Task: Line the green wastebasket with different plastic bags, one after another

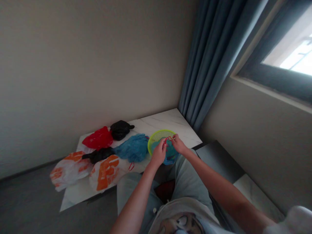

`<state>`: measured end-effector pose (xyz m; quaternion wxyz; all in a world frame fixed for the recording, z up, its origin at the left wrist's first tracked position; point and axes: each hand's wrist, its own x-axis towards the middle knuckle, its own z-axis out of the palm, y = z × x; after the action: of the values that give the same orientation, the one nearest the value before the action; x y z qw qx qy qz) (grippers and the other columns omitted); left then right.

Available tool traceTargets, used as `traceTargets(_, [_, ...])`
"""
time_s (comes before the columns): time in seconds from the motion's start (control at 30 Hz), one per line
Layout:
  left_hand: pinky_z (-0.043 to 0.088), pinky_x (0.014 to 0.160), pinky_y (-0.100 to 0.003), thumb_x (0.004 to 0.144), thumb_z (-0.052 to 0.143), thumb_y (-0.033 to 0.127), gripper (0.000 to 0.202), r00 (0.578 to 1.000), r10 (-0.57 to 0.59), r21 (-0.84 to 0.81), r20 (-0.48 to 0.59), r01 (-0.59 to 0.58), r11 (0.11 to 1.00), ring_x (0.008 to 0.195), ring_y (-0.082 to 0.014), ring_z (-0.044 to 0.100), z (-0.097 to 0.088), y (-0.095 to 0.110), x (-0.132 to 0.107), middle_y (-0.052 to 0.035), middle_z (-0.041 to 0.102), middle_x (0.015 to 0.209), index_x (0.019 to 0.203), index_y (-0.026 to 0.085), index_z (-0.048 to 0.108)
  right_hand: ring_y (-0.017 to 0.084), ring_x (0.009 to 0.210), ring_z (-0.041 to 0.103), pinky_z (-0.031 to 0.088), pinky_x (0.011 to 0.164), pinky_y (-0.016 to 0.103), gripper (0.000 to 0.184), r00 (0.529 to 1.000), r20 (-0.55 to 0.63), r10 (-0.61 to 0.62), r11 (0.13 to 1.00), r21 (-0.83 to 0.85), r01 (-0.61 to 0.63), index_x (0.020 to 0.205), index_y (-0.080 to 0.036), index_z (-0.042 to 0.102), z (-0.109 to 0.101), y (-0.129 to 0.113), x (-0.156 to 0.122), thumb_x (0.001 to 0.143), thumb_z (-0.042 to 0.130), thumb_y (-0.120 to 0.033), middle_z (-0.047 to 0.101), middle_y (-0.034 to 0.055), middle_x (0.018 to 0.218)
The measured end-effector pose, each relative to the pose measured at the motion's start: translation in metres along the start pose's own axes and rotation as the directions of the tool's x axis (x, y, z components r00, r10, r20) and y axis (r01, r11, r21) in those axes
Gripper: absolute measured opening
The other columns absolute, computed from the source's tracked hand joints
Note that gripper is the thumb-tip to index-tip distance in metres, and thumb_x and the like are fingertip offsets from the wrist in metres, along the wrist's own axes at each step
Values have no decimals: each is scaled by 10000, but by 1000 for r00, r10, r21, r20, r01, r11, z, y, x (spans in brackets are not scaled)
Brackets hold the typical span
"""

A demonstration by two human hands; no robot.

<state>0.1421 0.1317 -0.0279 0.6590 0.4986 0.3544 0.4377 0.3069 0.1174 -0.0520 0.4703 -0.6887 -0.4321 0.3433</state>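
My left hand (159, 152) and my right hand (179, 144) are close together over a lime green plastic basket (158, 135) on a white marble-look table (170, 122). Both hands pinch a thin red band (170, 138) stretched between them. Just under the hands sits a bunched blue plastic bag (170, 155), partly hidden by my fingers. The fingers of both hands are closed on the band.
Left of the basket lie a larger blue bag (133, 149), a red bag (98, 138), two black bags (120, 129), and two white-and-orange bags (104, 172). A loose red band (131, 166) lies by the table's near edge. Blue curtains (214, 52) hang at the back right.
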Motion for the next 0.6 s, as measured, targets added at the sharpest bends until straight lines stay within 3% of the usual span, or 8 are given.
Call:
traceTargets(0.07, [496, 822, -316, 777, 756, 158, 261, 998, 63, 63, 32, -64, 996, 760, -208, 655, -1, -6, 6, -77, 725, 904, 1024, 237, 729, 160, 621, 495, 404, 634, 285, 73, 998, 8, -64, 998, 0, 64, 872, -241, 523, 3, -3, 0, 841, 539, -305, 540, -45, 626])
traceTargets(0.17, [483, 919, -348, 768, 769, 183, 265, 988, 132, 136, 75, -142, 981, 937, -240, 674, 0, -14, 12, -93, 731, 1046, 1020, 256, 728, 166, 696, 526, 439, 695, 297, 127, 989, 26, -142, 990, 14, 142, 756, -231, 579, 7, -6, 1, 845, 542, -313, 606, -7, 687])
traceTargets(0.27, [451, 973, -345, 788, 755, 191, 262, 986, 114, 131, 117, -129, 983, 1027, -239, 660, 2, -19, 14, -93, 725, 1096, 1042, 251, 732, 177, 716, 549, 453, 703, 308, 166, 989, 94, -118, 989, 102, 108, 683, -225, 624, 10, -7, 0, 811, 589, -326, 631, 9, 680])
traceTargets(0.33, [446, 955, -330, 797, 739, 179, 245, 987, 94, 101, 127, -108, 989, 989, -229, 656, 4, -21, 16, -88, 729, 1054, 1034, 242, 740, 166, 660, 532, 438, 646, 292, 172, 987, 154, -53, 974, 227, 17, 673, -223, 638, 11, -5, -3, 790, 604, -344, 595, -2, 624])
traceTargets(0.43, [461, 812, -293, 801, 711, 147, 158, 989, 70, 77, 129, -80, 994, 778, -194, 626, 8, -20, 19, -58, 715, 857, 932, 229, 745, 130, 546, 437, 363, 542, 259, 262, 977, 212, 10, 925, 370, -89, 612, -218, 585, 11, -1, -10, 803, 585, -398, 489, -27, 542])
traceTargets(0.6, [418, 661, -254, 817, 665, 137, 83, 981, 69, 158, 181, -98, 983, 632, -158, 577, 12, -19, 19, -18, 643, 673, 794, 216, 669, 109, 535, 413, 305, 525, 248, 332, 970, 237, -51, 922, 384, -45, 677, -203, 613, 5, -2, -21, 834, 621, -494, 512, -28, 579])
